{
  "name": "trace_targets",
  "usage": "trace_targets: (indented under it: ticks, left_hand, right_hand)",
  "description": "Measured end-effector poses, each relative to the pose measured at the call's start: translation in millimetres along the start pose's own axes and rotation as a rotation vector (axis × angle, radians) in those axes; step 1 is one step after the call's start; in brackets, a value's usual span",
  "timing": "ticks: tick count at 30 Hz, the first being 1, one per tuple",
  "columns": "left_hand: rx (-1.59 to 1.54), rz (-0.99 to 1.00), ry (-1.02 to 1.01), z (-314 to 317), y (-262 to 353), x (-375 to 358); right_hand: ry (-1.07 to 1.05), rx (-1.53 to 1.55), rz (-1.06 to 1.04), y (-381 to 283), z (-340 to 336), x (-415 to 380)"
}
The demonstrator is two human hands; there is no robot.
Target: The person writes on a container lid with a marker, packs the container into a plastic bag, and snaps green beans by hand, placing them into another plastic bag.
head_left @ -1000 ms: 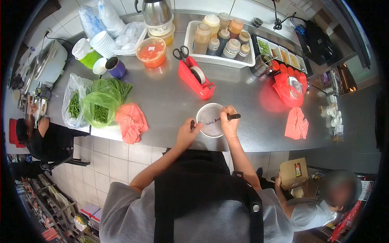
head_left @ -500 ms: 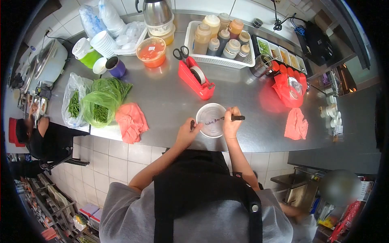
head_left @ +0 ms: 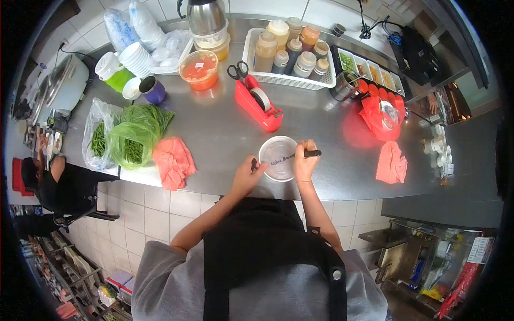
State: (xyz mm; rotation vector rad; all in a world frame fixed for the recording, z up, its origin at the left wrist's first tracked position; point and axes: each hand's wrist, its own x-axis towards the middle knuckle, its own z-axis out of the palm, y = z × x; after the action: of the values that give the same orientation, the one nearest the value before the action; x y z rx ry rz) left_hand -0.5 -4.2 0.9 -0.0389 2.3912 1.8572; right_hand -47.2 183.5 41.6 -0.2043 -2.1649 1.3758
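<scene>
A round white plastic container lid (head_left: 279, 172) lies on the steel counter in front of me, with dark handwriting across its middle. My right hand (head_left: 305, 167) grips a black marker (head_left: 312, 153) and rests at the lid's right edge, by the end of the writing. At the left rim, my left hand (head_left: 247, 175) is closed on a small black marker cap (head_left: 254, 163), its thumb reaching to the lid. Just beyond the lid stands a red tape dispenser (head_left: 256, 109) with black-handled scissors (head_left: 238, 70) at its far end.
Bags of green beans (head_left: 134, 138) and a pink cloth (head_left: 174, 163) lie left; another pink cloth (head_left: 392, 163) lies right. A basket of sauce bottles (head_left: 292, 80) and a tub with an orange lid (head_left: 198, 69) stand behind. A person (head_left: 56, 184) is at far left.
The writing on the lid has grown longer toward the right, the marker shifting slightly with my right hand. The person at the lower right has left view. My left hand stays put.
</scene>
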Motion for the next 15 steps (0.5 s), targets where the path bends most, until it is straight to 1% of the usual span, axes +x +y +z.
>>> trace_targets:
  ticks: [4, 6, 7, 8, 9, 10, 12, 13, 15]
  left_hand:
    - [0.064, 0.0, -0.009, -3.8, 6.7, 0.0]
    - [0.104, 0.01, -0.016, -5.4, 13.4, -5.5]
    - [0.234, 0.147, 0.043, -4.9, 18.5, -9.5]
    - [0.364, 0.288, 0.104, -5.4, 24.1, -9.8]
    - [0.365, 0.295, 0.108, -7.8, 32.9, -7.9]
    - [0.353, 0.303, 0.073, -10.0, 41.8, -8.7]
    - [0.341, 0.308, 0.027, -9.7, 53.3, -12.8]
    - [0.317, 0.33, 0.006, -7.8, 58.2, -12.8]
    - [0.293, 0.361, -0.017, -2.8, 63.4, -8.5]
  right_hand:
    - [0.042, -0.062, 0.0, 2.7, 0.9, -0.2]
    - [0.053, -0.133, -0.042, 3.4, 0.1, 0.5]
    - [0.057, -0.133, -0.044, 2.6, -1.5, -0.9]
    - [0.062, 0.083, 0.082, 0.9, -2.5, -2.8]
    - [0.064, 0.302, 0.207, -1.4, -1.7, -3.3]
    - [0.064, 0.303, 0.206, -17.9, -1.6, -2.8]
    - [-0.127, 0.538, 0.313, -51.5, -2.1, -9.4]
    - [-0.119, 0.536, 0.312, -58.7, 0.0, -13.0]
    - [-0.237, 0.567, 0.35, -68.9, 5.3, -16.4]
